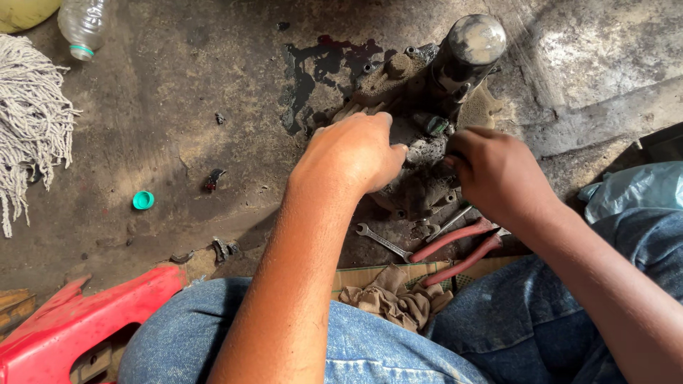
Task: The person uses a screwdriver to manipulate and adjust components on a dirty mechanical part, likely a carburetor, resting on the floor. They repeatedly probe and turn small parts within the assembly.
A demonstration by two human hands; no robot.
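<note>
A grimy, oil-caked metal machine part (416, 188) lies on the dirty concrete floor in front of my knees, with a dark cylinder (466, 53) rising from its far end. My left hand (352, 153) rests on top of the part, fingers curled over it. My right hand (494, 171) is closed at the part's right side; whatever its fingers pinch is hidden. A small green-tipped fitting (434, 124) shows between the two hands.
A combination wrench (384, 242) and red-handled pliers (455, 249) lie near my legs beside a dirty rag (395, 299). An oil stain (313, 67) spreads behind the part. A green cap (143, 200), mop strands (28, 121), plastic bottle (84, 25) and red stool (64, 327) are left.
</note>
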